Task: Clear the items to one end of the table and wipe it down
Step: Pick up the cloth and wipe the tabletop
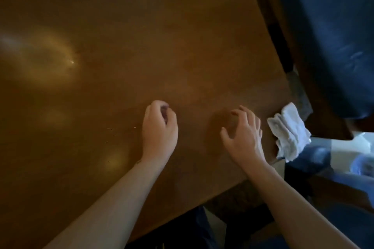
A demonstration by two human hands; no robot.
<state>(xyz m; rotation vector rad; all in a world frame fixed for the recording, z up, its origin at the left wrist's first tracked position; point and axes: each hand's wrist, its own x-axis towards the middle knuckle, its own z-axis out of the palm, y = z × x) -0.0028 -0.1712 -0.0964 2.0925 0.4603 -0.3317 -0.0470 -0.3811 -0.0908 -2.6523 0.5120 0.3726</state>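
A brown wooden table (121,46) fills most of the view. A crumpled white cloth (289,133) lies at the table's right corner, partly hanging over the edge. My right hand (242,135) hovers just left of the cloth with its fingers spread and curled, holding nothing. My left hand (159,127) rests over the table near the middle front, fingers curled into a loose fist with nothing visible in it. The picture is blurred.
A dark blue upholstered chair (327,36) stands close to the table's right edge. Another blue seat (334,178) shows at the lower right. Light reflections (40,56) shine on the table's left part.
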